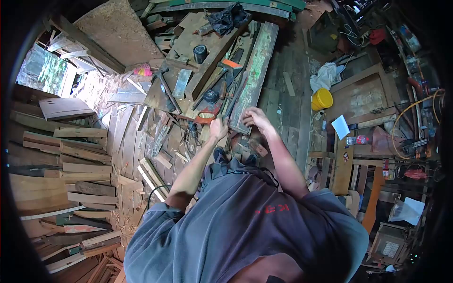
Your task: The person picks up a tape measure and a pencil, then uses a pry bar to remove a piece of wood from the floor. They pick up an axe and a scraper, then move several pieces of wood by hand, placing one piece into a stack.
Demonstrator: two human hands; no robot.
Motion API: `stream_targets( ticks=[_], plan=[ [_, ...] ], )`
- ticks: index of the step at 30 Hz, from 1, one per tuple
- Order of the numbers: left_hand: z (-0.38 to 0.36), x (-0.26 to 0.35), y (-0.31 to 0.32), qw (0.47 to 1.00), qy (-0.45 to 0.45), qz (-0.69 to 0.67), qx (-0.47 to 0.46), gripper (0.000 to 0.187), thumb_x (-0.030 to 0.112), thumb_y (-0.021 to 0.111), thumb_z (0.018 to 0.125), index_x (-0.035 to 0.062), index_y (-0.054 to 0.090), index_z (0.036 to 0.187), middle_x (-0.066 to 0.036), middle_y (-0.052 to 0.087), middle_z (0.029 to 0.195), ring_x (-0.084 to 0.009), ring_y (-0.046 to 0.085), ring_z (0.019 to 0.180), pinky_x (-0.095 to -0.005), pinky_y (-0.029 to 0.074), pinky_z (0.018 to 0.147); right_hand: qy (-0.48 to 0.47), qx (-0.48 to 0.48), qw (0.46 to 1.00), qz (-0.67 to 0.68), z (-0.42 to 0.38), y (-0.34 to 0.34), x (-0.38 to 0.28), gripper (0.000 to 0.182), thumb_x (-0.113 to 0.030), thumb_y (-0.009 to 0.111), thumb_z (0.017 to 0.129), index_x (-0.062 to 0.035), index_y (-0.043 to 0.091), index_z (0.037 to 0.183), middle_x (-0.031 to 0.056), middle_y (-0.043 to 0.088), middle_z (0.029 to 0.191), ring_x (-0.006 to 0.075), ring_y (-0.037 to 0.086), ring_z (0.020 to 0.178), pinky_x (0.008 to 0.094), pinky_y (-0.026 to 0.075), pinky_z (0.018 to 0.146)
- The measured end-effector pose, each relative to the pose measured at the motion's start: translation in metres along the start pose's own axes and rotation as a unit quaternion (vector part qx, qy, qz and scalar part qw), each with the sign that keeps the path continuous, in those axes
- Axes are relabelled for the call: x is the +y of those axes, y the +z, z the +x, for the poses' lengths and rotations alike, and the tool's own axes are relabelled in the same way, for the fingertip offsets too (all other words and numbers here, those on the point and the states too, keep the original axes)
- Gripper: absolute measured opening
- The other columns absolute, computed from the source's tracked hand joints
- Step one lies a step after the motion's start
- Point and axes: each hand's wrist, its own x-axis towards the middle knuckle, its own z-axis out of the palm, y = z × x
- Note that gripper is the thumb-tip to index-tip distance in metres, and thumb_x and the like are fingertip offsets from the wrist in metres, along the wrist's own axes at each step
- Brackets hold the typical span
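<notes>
Left hand (218, 129) is curled mostly closed right by the red saw handle (201, 120), at the near edge of the bench (153, 98). Can't tell if it's gripping anything. Right hand (257, 119) is half-curled over the near end of the long paint-worn board (257, 70); can't tell if something small is pinched in there either. That board lies lengthwise along the bench's right side.

My worry: knuckles that close to a saw could catch teeth if it slides. The claw hammer (171, 95) has its handle pointing at the near edge, so a bumped elbow might send it footward. And those wood offcuts (164, 159) on the floor look like trip bait imo.
</notes>
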Motion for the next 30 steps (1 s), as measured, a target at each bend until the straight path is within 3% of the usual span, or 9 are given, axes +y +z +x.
stream_targets(
  ticks=[11,15,19,23,26,30],
  plan=[
    [0.032,-0.041,0.024,0.997,-0.033,0.050,-0.039,0.044,0.038,0.043,0.091,-0.0030,0.056,0.099,-0.030,0.059,0.090,-0.0443,0.058,0.089,-0.0500,0.045,0.076,0.062,0.048,0.996,0.032,-0.050,-0.038,0.014,0.017,-0.016,0.048,0.091,-0.0037,0.057,0.098,0.0096,0.063,0.086,0.0191,0.063,0.071,0.0296,0.049,0.062],
    [0.056,-0.042,0.033,0.999,-0.033,0.032,-0.018,0.038,0.030,0.046,0.089,-0.0060,0.056,0.094,-0.033,0.058,0.087,-0.0460,0.058,0.086,-0.0504,0.046,0.076,0.047,0.073,0.993,0.082,-0.056,-0.043,0.017,0.014,-0.015,0.049,0.089,-0.0046,0.057,0.095,0.0095,0.062,0.085,0.0188,0.061,0.068,0.0298,0.049,0.059],
    [0.080,-0.031,0.030,0.992,-0.030,0.112,-0.048,0.039,0.030,0.047,0.088,-0.0071,0.056,0.095,-0.033,0.059,0.087,-0.0460,0.059,0.083,-0.0518,0.048,0.074,0.041,0.082,0.992,0.090,-0.057,-0.039,0.013,0.013,-0.014,0.049,0.089,-0.0055,0.057,0.094,0.0090,0.062,0.085,0.0178,0.060,0.067,0.0293,0.048,0.060],
    [0.081,-0.016,0.018,0.969,-0.046,0.215,-0.111,0.035,0.027,0.047,0.086,-0.0032,0.058,0.099,-0.028,0.060,0.099,-0.0426,0.058,0.097,-0.0467,0.045,0.086,0.038,0.086,0.992,0.083,-0.057,-0.035,0.009,0.013,-0.014,0.049,0.090,-0.0055,0.057,0.095,0.0089,0.062,0.085,0.0177,0.060,0.068,0.0289,0.048,0.062],
    [0.088,-0.041,0.036,0.966,-0.011,0.239,-0.097,0.029,0.019,0.049,0.081,-0.0041,0.059,0.095,-0.028,0.061,0.097,-0.0422,0.061,0.091,-0.0483,0.048,0.080,0.038,0.083,0.993,0.074,-0.057,-0.032,0.007,0.014,-0.015,0.048,0.091,-0.0052,0.057,0.096,0.0093,0.063,0.086,0.0185,0.061,0.072,0.0290,0.047,0.063],
    [0.082,-0.027,0.031,0.957,0.004,0.267,-0.111,0.031,0.014,0.050,0.079,-0.0062,0.054,0.102,-0.027,0.061,0.099,-0.0414,0.058,0.098,-0.0457,0.047,0.086,0.032,0.079,0.993,0.084,-0.062,-0.029,0.007,0.014,-0.015,0.049,0.090,-0.0056,0.057,0.095,0.0092,0.063,0.086,0.0186,0.061,0.072,0.0291,0.047,0.063]
  ],
)
